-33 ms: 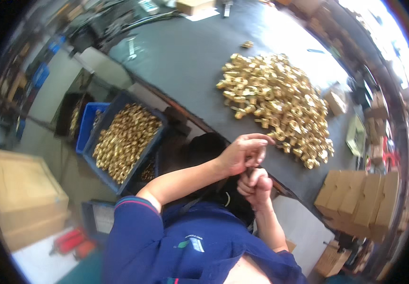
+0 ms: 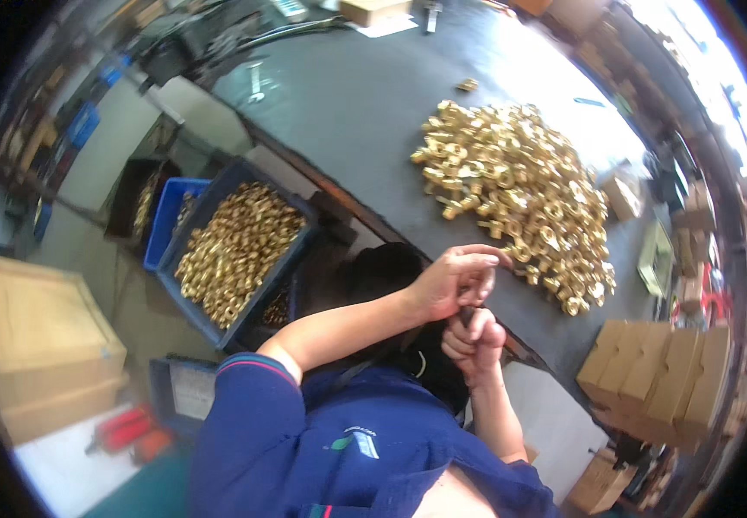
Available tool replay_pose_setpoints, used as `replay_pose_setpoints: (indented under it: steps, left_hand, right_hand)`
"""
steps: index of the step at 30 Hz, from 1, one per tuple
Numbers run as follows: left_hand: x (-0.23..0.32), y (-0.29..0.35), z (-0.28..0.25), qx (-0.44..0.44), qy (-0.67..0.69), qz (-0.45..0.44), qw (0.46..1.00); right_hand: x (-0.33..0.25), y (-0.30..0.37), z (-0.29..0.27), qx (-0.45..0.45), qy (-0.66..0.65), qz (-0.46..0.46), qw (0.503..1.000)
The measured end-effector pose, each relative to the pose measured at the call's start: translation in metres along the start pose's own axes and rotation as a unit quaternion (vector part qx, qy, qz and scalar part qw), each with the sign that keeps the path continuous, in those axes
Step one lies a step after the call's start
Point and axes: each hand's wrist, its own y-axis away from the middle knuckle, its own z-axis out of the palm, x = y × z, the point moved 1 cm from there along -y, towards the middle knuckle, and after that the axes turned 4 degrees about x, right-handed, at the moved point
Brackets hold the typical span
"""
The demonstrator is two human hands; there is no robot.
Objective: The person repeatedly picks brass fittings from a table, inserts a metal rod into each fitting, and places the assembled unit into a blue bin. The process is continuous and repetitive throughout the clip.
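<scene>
Fingers curled on left hand [image 2: 453,283] and right hand [image 2: 475,342]; we cannot tell what they grasp. Brass fittings [image 2: 522,192] heaped beyond, rightward on dark tabletop [image 2: 339,112]. We'd best brace hands together, pinch lightly.

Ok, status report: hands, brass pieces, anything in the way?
Left hand and right hand close together; contents unclear. Brass pieces heaped on dark tabletop, just beyond left hand. No obstruction seen between.
</scene>
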Motion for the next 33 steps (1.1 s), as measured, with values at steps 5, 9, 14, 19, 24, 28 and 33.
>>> replay_pose_setpoints:
  steps: [5, 9, 14, 19, 24, 28, 33]
  left_hand:
    - [0.011, 0.01, -0.007, 0.024, 0.07, 0.033, 0.997]
    - [0.016, 0.019, -0.01, 0.016, 0.078, 0.015, 0.997]
    - [0.035, 0.029, -0.033, 0.114, 0.077, 0.081, 0.987]
    - [0.042, 0.068, -0.133, 0.251, -0.319, 0.177, 0.897]
    - [-0.019, 0.127, -0.291, 0.389, -0.548, -0.051, 0.739]
    - [-0.066, 0.143, -0.228, 0.372, -0.497, -0.118, 0.775]
    - [-0.006, 0.167, -0.195, 0.282, -0.506, -0.113, 0.807]
  right_hand:
    - [0.013, -0.011, -0.006, -0.054, -0.2, 0.093, 0.974]
    - [0.021, -0.012, -0.007, -0.075, -0.306, 0.139, 0.939]
    - [0.029, -0.003, -0.024, -0.05, -0.232, 0.179, 0.955]
    - [0.024, 0.018, -0.04, 0.039, -0.003, 0.134, 0.99]
    - [0.024, 0.019, -0.035, 0.099, 0.048, 0.099, 0.989]
    - [0.028, 0.021, -0.033, 0.096, 0.085, 0.096, 0.987]
    - [0.027, 0.02, -0.033, 0.105, 0.096, 0.086, 0.986]
